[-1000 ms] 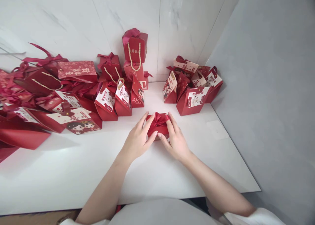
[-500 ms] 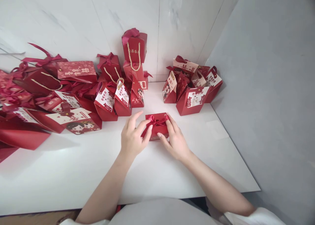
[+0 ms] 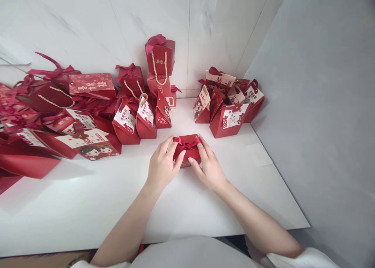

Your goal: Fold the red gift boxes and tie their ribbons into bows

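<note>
A small red gift box (image 3: 191, 155) sits on the white table in front of me, with a shiny red ribbon bow (image 3: 188, 144) tied across its top. My left hand (image 3: 163, 161) holds the box from its left side, fingertips by the left ribbon loop and thumb against the front. On the opposite side my right hand (image 3: 211, 169) grips it, its index finger at the right ribbon loop and its thumb at the front. Both hands hide the box's ends.
Many red gift boxes (image 3: 125, 121) crowd the table's left and back, some stacked, with ribbons and rope handles. Another cluster of red boxes (image 3: 231, 121) stands at the back right. A marbled wall (image 3: 152, 10) rises behind the table (image 3: 187, 205); a grey panel (image 3: 316, 104) borders its right.
My left hand has shifted slightly right, and its raised index finger has come down, closing against the box's left side. My right hand has hardly moved.
</note>
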Demonstrator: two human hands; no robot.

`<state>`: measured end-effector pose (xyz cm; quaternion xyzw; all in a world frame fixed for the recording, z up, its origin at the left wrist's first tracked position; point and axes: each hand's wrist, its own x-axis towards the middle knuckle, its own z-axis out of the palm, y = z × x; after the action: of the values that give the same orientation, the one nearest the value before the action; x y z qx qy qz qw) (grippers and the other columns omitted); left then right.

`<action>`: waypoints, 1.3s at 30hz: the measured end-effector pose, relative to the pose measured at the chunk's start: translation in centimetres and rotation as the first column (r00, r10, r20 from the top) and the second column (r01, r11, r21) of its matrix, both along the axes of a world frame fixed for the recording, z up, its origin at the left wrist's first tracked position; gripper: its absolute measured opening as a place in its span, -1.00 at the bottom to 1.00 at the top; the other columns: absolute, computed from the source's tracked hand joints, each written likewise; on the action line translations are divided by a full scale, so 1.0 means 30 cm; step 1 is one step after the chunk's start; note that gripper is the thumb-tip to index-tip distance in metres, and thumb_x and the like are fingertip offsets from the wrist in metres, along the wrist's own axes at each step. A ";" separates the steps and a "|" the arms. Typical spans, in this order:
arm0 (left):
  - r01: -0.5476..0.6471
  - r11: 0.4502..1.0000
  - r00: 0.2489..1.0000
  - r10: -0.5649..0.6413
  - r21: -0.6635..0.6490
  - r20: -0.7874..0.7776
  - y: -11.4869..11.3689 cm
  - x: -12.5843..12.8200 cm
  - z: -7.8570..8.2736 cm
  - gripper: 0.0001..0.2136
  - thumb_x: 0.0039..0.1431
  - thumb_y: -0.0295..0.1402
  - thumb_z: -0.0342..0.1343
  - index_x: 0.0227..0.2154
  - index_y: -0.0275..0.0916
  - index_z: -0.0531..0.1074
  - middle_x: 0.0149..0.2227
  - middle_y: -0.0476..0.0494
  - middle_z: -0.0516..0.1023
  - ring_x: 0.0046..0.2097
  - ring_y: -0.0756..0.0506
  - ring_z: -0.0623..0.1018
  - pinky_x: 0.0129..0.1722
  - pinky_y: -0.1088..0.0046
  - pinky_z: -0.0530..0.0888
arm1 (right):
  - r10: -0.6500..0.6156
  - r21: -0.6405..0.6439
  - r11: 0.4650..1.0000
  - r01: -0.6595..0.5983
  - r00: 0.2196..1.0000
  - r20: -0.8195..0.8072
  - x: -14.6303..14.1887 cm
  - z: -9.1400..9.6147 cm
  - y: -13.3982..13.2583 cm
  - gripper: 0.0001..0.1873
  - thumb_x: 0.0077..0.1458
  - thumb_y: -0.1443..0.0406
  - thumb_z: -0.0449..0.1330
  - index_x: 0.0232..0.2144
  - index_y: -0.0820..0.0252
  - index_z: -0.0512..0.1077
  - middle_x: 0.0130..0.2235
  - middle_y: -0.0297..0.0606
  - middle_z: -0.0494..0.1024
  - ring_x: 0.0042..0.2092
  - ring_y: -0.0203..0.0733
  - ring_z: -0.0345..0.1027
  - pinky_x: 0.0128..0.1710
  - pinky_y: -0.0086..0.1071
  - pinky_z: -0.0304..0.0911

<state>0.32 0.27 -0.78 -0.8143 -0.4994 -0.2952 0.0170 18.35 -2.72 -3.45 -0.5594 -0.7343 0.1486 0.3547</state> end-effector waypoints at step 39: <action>0.293 0.906 0.633 0.055 -0.304 0.772 -0.006 0.088 -0.153 -0.45 0.33 -0.20 0.02 0.33 -0.07 0.04 0.40 -0.25 0.04 0.38 -0.22 0.17 0.32 0.14 0.23 | -0.010 -0.094 0.995 -0.020 0.953 -0.303 -0.012 -0.046 0.011 -0.23 0.27 0.00 0.07 0.36 0.17 -0.06 0.42 0.02 -0.08 0.39 0.11 -0.08 0.29 0.13 0.09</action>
<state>2.96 0.09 -5.37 -0.6290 -0.4521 -0.5027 -0.3836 17.98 -2.40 -4.84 -0.5446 -0.6645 0.2687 0.4355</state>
